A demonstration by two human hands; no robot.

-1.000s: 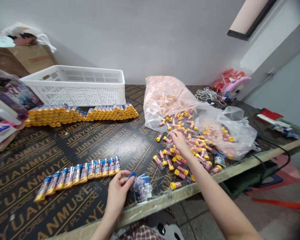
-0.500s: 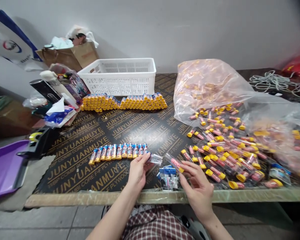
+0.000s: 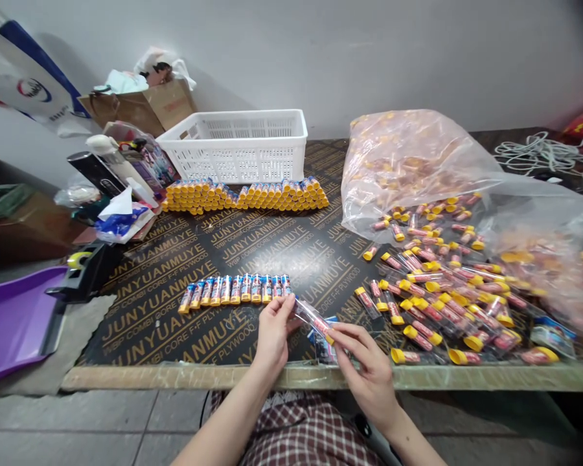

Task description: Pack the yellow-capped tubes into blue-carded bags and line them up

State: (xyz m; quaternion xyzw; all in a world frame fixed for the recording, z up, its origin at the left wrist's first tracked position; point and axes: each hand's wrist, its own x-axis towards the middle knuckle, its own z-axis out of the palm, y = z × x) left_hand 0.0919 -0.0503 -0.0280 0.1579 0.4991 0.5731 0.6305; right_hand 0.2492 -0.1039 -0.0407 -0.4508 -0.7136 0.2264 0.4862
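My left hand (image 3: 274, 333) pinches the blue edge of a small clear plastic bag (image 3: 302, 312). In my right hand (image 3: 366, 366), a clear tube with a pink label and yellow cap (image 3: 320, 323) is held by the capped end between thumb and fingers. The tube's far end meets the bag; whether it is inside cannot be told. Below the hands lie flat printed packets (image 3: 324, 349), partly hidden. Beside my left hand stretches a row of blue-topped, yellow-capped tubes (image 3: 236, 290). Loose pink-labelled tubes (image 3: 440, 310) are heaped right of my right hand.
A white basket (image 3: 238, 155) stands at the back, with stacked tubes (image 3: 247, 197) before it. A large translucent bag (image 3: 408, 149) of tubes slumps at the back right. A tape dispenser (image 3: 85, 275), purple dustpan (image 3: 14, 323) and bottles (image 3: 109, 162) are on the left.
My right hand has moved left with the tube, bringing its far end to the bag in my left hand. The view has shifted slightly.
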